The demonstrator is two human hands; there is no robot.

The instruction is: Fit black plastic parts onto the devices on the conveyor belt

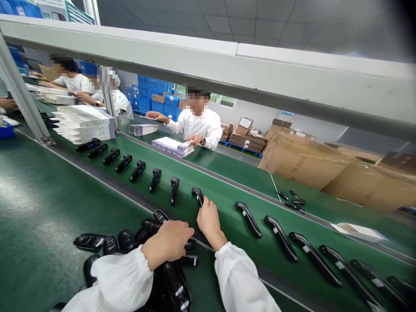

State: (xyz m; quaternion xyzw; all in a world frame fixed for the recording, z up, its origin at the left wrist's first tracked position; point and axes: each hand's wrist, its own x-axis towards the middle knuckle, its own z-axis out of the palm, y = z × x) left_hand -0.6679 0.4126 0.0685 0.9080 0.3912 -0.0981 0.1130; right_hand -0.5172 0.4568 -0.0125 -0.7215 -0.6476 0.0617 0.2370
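Over the green belt, my right hand is closed around a black angled handle, whose bent end shows past my fingers. My left hand is above a heap of black ribbed parts on the green table, its fingers curled down; whatever they hold is hidden. Along the belt lies a spaced row of the same kind of piece. To the right are black handles with small white labels; to the left, several similar black pieces point the other way.
A white beam crosses above the belt, with a post at left. White box stacks stand beyond the row. A co-worker in white handles flat boxes opposite. Loose black parts and large cartons are at right.
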